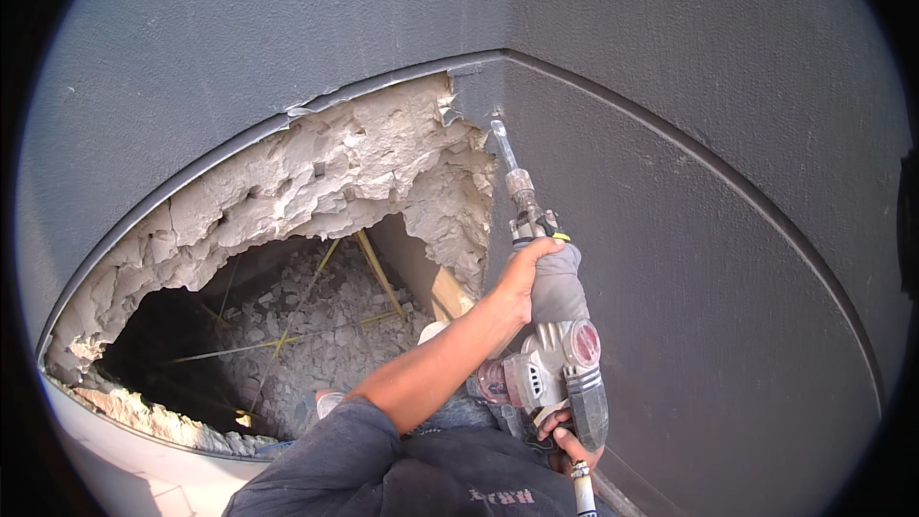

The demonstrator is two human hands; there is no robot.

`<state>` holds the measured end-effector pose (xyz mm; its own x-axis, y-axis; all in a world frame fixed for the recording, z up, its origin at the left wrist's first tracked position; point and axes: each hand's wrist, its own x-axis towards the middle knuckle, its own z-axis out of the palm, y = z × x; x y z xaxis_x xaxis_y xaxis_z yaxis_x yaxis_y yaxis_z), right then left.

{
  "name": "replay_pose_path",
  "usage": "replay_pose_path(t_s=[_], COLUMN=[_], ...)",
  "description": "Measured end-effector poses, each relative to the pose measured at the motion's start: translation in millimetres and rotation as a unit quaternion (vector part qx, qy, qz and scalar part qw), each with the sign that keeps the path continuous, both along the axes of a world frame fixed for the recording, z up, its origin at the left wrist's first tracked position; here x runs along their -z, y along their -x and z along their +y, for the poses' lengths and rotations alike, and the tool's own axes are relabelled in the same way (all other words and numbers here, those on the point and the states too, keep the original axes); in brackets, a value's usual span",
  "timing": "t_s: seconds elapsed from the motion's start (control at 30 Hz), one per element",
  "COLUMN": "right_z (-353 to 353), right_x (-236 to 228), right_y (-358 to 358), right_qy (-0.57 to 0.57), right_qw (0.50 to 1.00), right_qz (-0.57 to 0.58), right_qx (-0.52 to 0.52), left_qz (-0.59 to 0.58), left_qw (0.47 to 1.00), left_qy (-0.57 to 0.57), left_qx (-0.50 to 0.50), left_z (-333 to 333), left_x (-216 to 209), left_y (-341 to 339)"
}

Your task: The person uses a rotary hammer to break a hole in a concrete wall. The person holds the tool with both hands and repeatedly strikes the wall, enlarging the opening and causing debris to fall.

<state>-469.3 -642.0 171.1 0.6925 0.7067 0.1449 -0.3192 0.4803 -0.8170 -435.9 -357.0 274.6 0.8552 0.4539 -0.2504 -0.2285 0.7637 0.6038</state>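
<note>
Grey wall (718,258) surrounds a broken hole (287,325) with rubble (325,345) below. Left hand (525,273) grips the front of a grey-and-red hammer drill (555,354), chisel (504,148) touching the hole's upper right edge; right hand (565,440) is closed on its rear handle.

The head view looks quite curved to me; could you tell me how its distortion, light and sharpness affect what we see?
In the head view, fisheye bending arcs the wall groove and black corners vignette the frame; sunlight falls on the broken plaster, while the hole beneath is in deep shadow; the rotary hammer and left hand look sharp.
</note>
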Motion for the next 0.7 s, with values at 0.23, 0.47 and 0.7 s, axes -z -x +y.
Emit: replay_pose_path(t_s=[0.23,0.47,0.7], right_z=[32,87,153], right_x=[-41,-66,-30], right_y=[-7,-36,-71], right_qy=[0.016,0.003,0.005], right_qw=[0.997,0.997,0.998], right_qz=[-0.074,-0.076,-0.064], right_qx=[-0.014,0.003,0.011], left_qz=[-0.026,-0.039,-0.048], left_qw=[1.0,0.999,0.999], left_qy=[-0.012,-0.003,0.007], left_qx=[0.01,0.003,0.012], left_z=[36,90,158], left_x=[-52,-46,-19], left_y=[14,-20,-55])
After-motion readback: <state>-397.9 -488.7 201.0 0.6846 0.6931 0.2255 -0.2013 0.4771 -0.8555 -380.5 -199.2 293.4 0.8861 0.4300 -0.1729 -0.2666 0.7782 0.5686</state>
